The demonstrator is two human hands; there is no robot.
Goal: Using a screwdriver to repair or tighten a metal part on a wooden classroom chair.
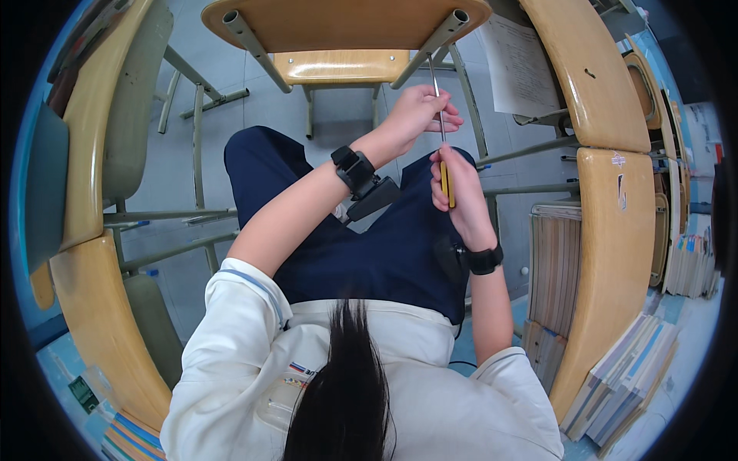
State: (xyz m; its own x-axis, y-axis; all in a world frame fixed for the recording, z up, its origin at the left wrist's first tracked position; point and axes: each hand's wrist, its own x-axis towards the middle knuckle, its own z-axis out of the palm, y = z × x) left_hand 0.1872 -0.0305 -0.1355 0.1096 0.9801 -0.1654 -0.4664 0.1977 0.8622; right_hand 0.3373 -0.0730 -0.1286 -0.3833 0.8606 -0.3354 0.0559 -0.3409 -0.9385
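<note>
A screwdriver (447, 188) with a yellow handle and a long thin metal shaft points away from me. Its handle lies in my right hand (466, 192), the fingers wrapped round it. Farther up, my left hand (415, 115) steadies the shaft between thumb and fingers. The far end of the shaft reaches the right metal tube (430, 48) of a chair; whether it meets a screw there is too small to tell. Above the tubes is a wooden chair panel (346, 23), with a second wooden panel (342, 67) bearing two bolts beyond it.
Wooden desks stand close on my left (115, 307) and right (615, 253), their metal legs reaching inward. Books (555, 261) fill the right desk's shelf, and another stack of books (623, 376) stands beyond it. A printed paper sheet (519, 65) hangs at the upper right.
</note>
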